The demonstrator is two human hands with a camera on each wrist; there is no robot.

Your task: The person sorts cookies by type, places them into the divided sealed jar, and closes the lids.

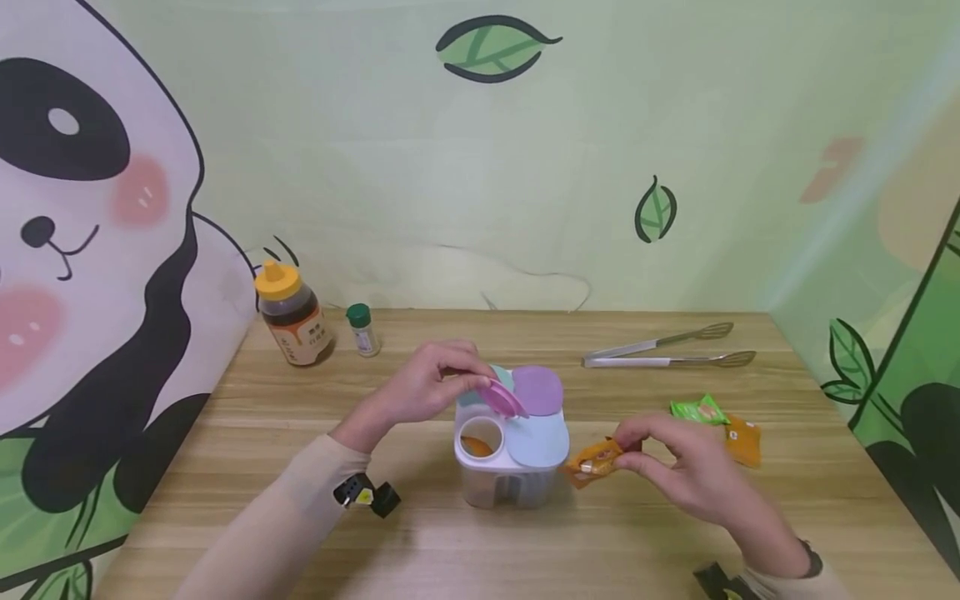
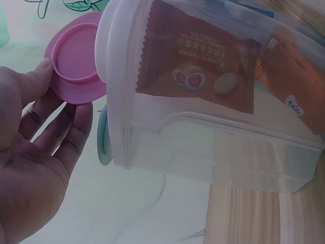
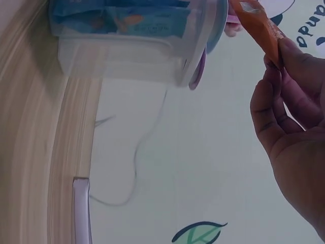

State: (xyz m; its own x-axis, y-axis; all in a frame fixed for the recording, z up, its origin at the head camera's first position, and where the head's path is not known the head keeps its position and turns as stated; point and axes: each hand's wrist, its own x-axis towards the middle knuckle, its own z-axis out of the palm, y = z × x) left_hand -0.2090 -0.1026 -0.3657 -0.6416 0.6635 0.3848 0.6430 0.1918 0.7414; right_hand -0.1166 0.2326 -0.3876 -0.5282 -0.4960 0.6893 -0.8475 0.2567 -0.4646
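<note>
A clear container [image 1: 480,490] with a white top and several pastel lids stands in the middle of the table. My left hand [image 1: 431,379] pinches its round pink lid [image 1: 504,399] between thumb and fingers, tilted up above the container. Under the raised lid, the front-left round opening [image 1: 480,437] shows an orange packet inside. Through the wall, the left wrist view shows a brown-orange cookie packet [image 2: 198,61] and another orange one [image 2: 294,81]. Just right of the container, my right hand [image 1: 678,467] pinches an orange snack packet [image 1: 592,463] by one end. Blue packets [image 3: 122,20] fill another compartment.
A green packet [image 1: 699,410] and an orange packet [image 1: 743,441] lie behind the right hand. Metal tongs [image 1: 637,362] with white handles lie at the back right. A yellow-capped sauce bottle [image 1: 300,329] and a green-capped shaker [image 1: 363,333] stand at the back left.
</note>
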